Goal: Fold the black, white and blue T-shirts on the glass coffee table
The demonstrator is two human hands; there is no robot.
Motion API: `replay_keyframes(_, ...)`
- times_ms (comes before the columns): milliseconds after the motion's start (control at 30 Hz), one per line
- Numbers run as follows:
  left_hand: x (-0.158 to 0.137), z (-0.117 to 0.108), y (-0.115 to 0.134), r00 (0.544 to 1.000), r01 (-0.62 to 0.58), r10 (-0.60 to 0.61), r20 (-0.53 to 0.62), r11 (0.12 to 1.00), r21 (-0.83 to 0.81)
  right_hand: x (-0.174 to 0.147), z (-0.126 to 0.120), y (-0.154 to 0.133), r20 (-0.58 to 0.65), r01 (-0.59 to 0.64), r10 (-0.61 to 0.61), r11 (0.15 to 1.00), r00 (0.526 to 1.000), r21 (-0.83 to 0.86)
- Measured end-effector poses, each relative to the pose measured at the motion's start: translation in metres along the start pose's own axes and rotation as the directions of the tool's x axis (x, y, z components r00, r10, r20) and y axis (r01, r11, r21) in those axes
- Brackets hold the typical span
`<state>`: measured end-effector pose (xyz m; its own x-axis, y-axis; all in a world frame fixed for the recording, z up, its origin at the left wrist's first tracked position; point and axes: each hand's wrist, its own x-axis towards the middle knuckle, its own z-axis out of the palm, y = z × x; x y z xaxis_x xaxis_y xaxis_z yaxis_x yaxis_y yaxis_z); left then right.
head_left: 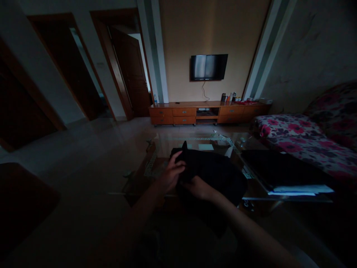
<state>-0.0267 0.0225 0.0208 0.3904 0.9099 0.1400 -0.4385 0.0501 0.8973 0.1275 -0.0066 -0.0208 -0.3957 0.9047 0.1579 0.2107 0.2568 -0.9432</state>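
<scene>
A black piece of cloth (214,167), perhaps a garment, lies bunched over the glass coffee table (160,139), and part of it hangs past the near edge. At its left end my left hand (173,173) is closed on the fabric, fingers bent around a raised fold. Just to the right and nearer to me, my right hand (199,188) grips the same black cloth, its fingertips hidden in the folds. The dim light hides the cloth's exact shape.
On the table's right side rests a dark folded stack (284,171) with white edges below. Beyond are a floral sofa (290,126), a wooden TV cabinet (184,111) with bottles on top, and a wall-mounted television (209,67). A brown rounded piece of furniture (25,193) stands at left.
</scene>
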Motion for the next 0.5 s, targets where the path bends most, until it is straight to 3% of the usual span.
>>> replay_keyframes(67,0.002,-0.005,0.001,0.996,-0.088,0.091,-0.024,0.987,0.132,0.004,-0.013,-0.009,-0.099,-0.063,0.078,0.987,0.992,0.148)
replay_keyframes(167,0.001,-0.01,0.0,0.974,-0.177,0.219,-0.057,0.894,0.412,0.005,-0.04,-0.033,-0.286,-0.095,0.213,0.921,0.934,0.377)
replay_keyframes(233,-0.004,-0.008,-0.004,0.983,-0.139,0.182,-0.024,0.823,0.551,0.002,-0.054,-0.05,-0.364,-0.042,0.24,0.879,0.9,0.476)
replay_keyframes(367,-0.017,0.005,-0.018,0.99,-0.075,-0.017,0.137,0.764,0.64,-0.004,-0.059,-0.072,-0.396,0.048,0.224,0.819,0.89,0.571)
replay_keyframes(433,-0.02,0.011,-0.027,0.982,-0.114,-0.018,0.189,0.74,0.662,-0.005,-0.055,-0.077,-0.406,0.076,0.215,0.804,0.888,0.59)
replay_keyframes(500,-0.017,0.009,-0.036,0.985,-0.148,0.039,0.168,0.694,0.705,-0.006,-0.052,-0.079,-0.415,0.105,0.187,0.803,0.89,0.587)
